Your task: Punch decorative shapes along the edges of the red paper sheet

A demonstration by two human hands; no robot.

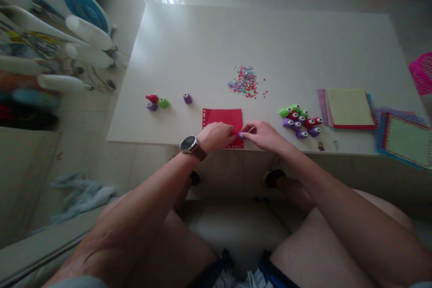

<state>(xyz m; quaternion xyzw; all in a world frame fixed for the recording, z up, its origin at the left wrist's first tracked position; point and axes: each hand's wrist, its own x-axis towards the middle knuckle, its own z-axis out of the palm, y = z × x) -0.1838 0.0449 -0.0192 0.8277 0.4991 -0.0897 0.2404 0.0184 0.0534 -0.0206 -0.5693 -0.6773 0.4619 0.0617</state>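
Note:
A sheet of red paper (222, 114) lies at the table's near edge, with small pale cut-out shapes along its left and bottom borders. My left hand (218, 136), with a watch on its wrist, rests over the sheet and holds it, fingers bent. At the sheet's right edge, my right hand (258, 134) has its fingers closed around a small purple craft punch (240, 135). The fingers partly cover the punch. Beyond the paper, a pile of colourful confetti (245, 82) is spread on the table.
Several red, green and purple craft punches (297, 119) cluster on the right; a few more punches (163, 102) stand left, one purple punch (187, 98) apart. Stacks of coloured paper (351, 108) and bordered sheets (410, 137) lie far right. The white table (286, 45) ends near my knees.

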